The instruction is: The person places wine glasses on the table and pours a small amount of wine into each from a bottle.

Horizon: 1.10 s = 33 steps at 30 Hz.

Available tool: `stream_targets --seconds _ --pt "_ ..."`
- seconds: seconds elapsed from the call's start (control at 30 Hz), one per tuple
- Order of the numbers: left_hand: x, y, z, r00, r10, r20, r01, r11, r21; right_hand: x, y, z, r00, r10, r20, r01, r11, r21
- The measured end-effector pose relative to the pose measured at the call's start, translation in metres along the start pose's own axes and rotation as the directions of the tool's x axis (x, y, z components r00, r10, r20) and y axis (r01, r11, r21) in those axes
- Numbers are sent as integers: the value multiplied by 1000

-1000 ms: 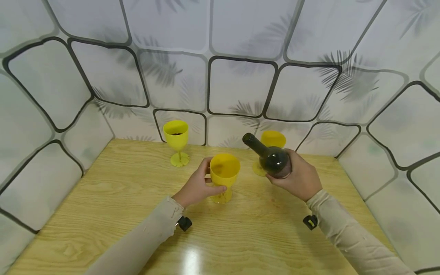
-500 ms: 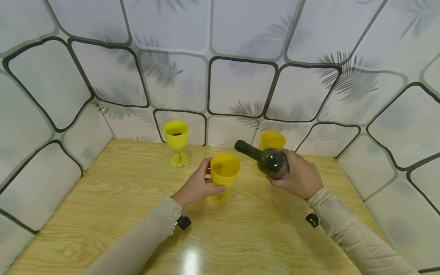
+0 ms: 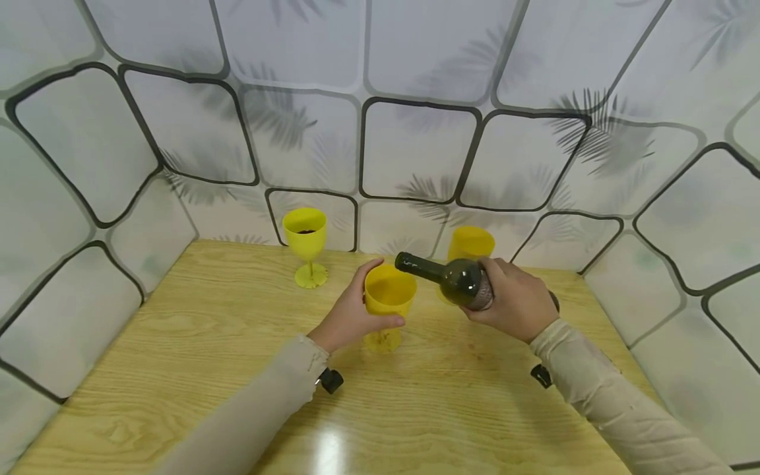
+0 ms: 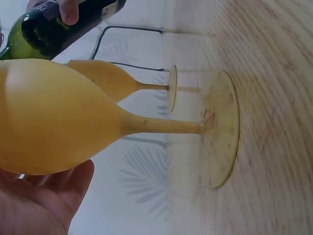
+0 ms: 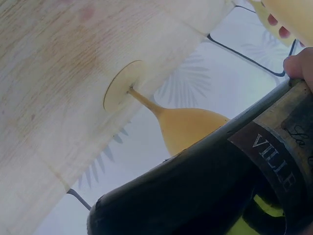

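Observation:
My left hand [image 3: 347, 315] holds the bowl of a yellow goblet [image 3: 390, 290], thumb in front and fingers round the far side. In the left wrist view this goblet [image 4: 63, 117] stands upright with its foot on the wooden table. My right hand [image 3: 516, 300] grips a dark green wine bottle [image 3: 462, 282] round its labelled body. The bottle lies tilted, its neck pointing left and its mouth just above the right rim of the goblet. No stream of liquid shows at the mouth. The right wrist view shows the label [image 5: 271, 156] on the bottle.
A yellow goblet [image 3: 305, 241] with dark contents stands at the back left of the table [image 3: 237, 310]. Another yellow goblet [image 3: 471, 243] stands behind the bottle, partly covered by it. Patterned white walls [image 3: 415, 152] enclose the table at the back and sides.
The bottle's neck has swung left and down toward the held goblet, tilting further. My left hand's fingers and thumb have shifted higher on the bowl. The goblets at the back have not moved.

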State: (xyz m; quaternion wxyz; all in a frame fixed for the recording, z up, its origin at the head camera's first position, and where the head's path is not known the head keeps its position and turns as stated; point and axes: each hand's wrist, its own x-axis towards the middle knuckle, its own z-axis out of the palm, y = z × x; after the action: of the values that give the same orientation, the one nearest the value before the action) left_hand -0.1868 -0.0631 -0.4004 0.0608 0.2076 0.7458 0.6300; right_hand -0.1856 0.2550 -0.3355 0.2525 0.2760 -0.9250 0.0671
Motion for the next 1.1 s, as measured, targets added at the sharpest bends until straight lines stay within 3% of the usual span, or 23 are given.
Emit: stream_targets --seconds 0.3,0.77,1.1 --pt "4 2 5 999 3 -46 -3 1000 -4 5 1 -4 999 -37 38 38 999 -30" --pt "6 -3 7 999 23 -40 -23 1000 -21 8 3 -11 994 -96 60 101 992 -79" --pt "7 -9 9 999 43 -19 -44 996 -82 11 3 -16 989 -128 76 136 984 -112"
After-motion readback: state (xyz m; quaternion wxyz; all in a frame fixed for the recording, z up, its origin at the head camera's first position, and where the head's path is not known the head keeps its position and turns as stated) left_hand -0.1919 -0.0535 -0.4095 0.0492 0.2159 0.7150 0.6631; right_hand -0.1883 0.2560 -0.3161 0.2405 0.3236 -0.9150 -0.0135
